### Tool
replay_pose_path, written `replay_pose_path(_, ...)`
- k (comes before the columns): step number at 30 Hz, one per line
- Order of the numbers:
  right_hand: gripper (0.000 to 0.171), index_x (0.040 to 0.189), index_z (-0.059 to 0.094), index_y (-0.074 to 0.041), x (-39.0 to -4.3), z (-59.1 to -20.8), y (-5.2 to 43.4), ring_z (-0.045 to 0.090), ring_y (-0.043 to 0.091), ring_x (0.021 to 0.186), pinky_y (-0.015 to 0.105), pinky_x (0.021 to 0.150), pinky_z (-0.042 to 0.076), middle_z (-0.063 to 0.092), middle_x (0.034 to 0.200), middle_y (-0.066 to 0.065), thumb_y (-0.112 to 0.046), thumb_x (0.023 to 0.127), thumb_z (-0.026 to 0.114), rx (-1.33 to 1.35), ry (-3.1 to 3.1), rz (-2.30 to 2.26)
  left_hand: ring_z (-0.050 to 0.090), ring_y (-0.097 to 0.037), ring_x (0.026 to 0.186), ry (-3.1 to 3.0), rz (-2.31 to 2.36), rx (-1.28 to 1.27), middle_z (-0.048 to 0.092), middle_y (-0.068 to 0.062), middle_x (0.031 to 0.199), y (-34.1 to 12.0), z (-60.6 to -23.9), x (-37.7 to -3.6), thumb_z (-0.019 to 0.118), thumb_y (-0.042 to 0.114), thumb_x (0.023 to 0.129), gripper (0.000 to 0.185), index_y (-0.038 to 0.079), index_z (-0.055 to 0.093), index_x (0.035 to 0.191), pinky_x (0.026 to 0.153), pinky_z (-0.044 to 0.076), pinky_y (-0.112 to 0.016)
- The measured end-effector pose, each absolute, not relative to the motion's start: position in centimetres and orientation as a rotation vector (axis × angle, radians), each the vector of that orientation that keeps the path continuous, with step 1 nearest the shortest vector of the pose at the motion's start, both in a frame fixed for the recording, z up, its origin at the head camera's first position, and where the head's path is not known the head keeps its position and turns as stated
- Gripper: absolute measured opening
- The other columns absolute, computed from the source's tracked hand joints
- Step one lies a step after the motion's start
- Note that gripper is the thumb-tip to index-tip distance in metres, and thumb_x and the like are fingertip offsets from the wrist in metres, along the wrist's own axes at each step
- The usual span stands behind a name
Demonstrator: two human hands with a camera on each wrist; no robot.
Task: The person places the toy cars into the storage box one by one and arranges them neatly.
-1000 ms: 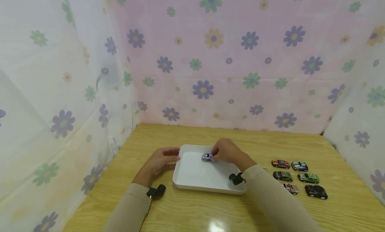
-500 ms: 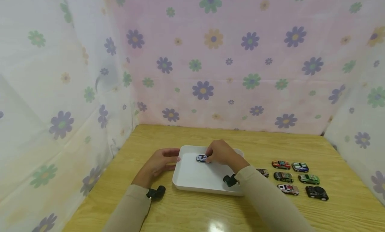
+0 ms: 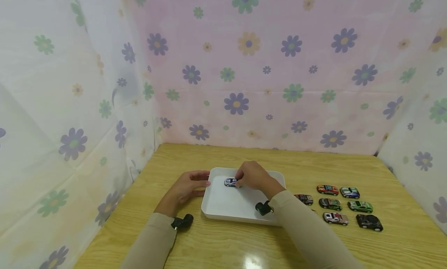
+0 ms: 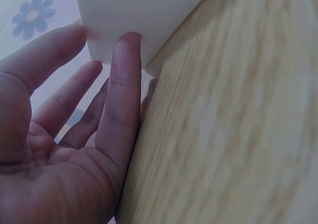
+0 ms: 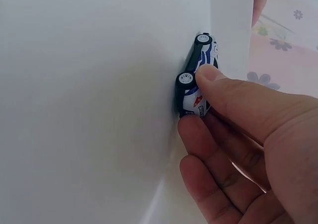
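Right hand (image 3: 256, 176) pinches a white toy car (image 3: 230, 182) inside the tray (image 3: 230, 207)

The car is over the floor of the white tray, left of its middle and toward its far side. The thumb (image 5: 211, 80) presses on the car's side and another fingertip meets its end, so the grip is closed on it; the lower fingers curl beneath. Two wheels show, with the dark underside turned to the tray floor; whether they touch it I cannot tell.

The left hand (image 3: 185, 187) is at the tray's left side, fingers spread and mostly straight, with fingertips touching the outside of the wall. It is not wrapped around anything.

To the right of the tray are more toy cars: a red car (image 3: 327, 190) and a white-and-blue car (image 3: 350, 192) farthest back, a dark patterned car (image 3: 330, 204) and a green car (image 3: 360, 206) in the middle, and a white-and-red car (image 3: 335, 218) and a black car (image 3: 369, 222) nearest. Another dark car (image 3: 304, 199), closer to the tray, is partly hidden by the right sleeve (image 3: 304, 226). Under the tray is a wooden table (image 3: 195, 245); behind it hangs a flowered cloth (image 3: 209, 118).
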State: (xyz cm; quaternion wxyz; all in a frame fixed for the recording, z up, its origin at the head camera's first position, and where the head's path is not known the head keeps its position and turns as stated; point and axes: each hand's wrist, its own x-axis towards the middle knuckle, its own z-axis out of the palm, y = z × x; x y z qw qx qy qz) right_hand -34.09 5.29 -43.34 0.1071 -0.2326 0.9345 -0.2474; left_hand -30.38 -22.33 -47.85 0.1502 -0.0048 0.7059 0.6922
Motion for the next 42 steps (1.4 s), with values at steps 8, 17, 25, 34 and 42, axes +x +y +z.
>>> replay_pose_path(8, 0.013, 0.097, 0.085, -0.019, -34.0, -43.4, 4.5, 0.063, 0.012, 0.083, 0.031, 0.078, 0.056, 0.075, 0.089, -0.009, -0.02, 0.085, 0.087, -0.68, 2.753, -0.719, 0.067, -0.026, 0.116, 2.042, 1.984, -0.02, 0.06, -0.016, 0.143, -22.4, -48.2, -30.4, 0.078, 0.007, 0.092, 0.053, 0.008, 0.061, 0.143, 0.09, 0.063, -0.043)
replay_pose_path(17, 0.013, 0.099, 0.085, -0.018, -33.8, -43.4, 3.6, 0.063, 0.013, 0.084, 0.03, 0.078, 0.057, 0.075, 0.089, -0.008, -0.019, 0.085, 0.087, -0.67, 2.753, -0.726, 0.068, -0.026, 0.116, 2.04, 1.993, -0.014, 0.061, -0.015, 0.142, -22.4, -48.4, -30.3, 0.078, 0.007, 0.092, 0.053, 0.009, 0.062, 0.142, 0.091, 0.062, -0.043)
replay_pose_path(25, 0.014, 0.099, 0.085, -0.018, -33.7, -43.5, 3.1, 0.062, 0.013, 0.083, 0.03, 0.078, 0.057, 0.075, 0.089, -0.008, -0.02, 0.086, 0.087, -0.656, 2.76, -0.713, 0.067, -0.027, 0.117, 2.043, 1.979, -0.003, 0.06, -0.015, 0.143, -22.4, -48.4, -30.3, 0.077, 0.007, 0.093, 0.052, 0.009, 0.061, 0.142, 0.092, 0.062, -0.044)
replay_pose_path(34, 0.021, 0.106, 0.083, -0.018, -33.4, -42.9, 3.2, 0.062, 0.013, 0.089, 0.033, 0.082, 0.057, 0.076, 0.098, -0.006, -0.025, 0.087, 0.086, -0.657, 2.817, -0.63, 0.067, -0.027, 0.117, 2.045, 1.986, -0.025, 0.061, -0.016, 0.142, -22.3, -48.5, -30.2, 0.079, 0.008, 0.091, 0.054, 0.011, 0.062, 0.142, 0.091, 0.062, -0.044)
replay_pose_path(42, 0.025, 0.11, 0.082, -0.016, -32.8, -41.1, 4.2, 0.064, 0.016, 0.096, 0.036, 0.088, 0.059, 0.076, 0.105, -0.004, -0.026, 0.088, 0.085, -0.655, 2.846, -0.626, 0.068, -0.027, 0.116, 2.058, 1.99, -0.048, 0.062, -0.015, 0.142, -22.3, -48.4, -30.3, 0.078, 0.007, 0.092, 0.052, 0.013, 0.063, 0.141, 0.091, 0.062, -0.044)
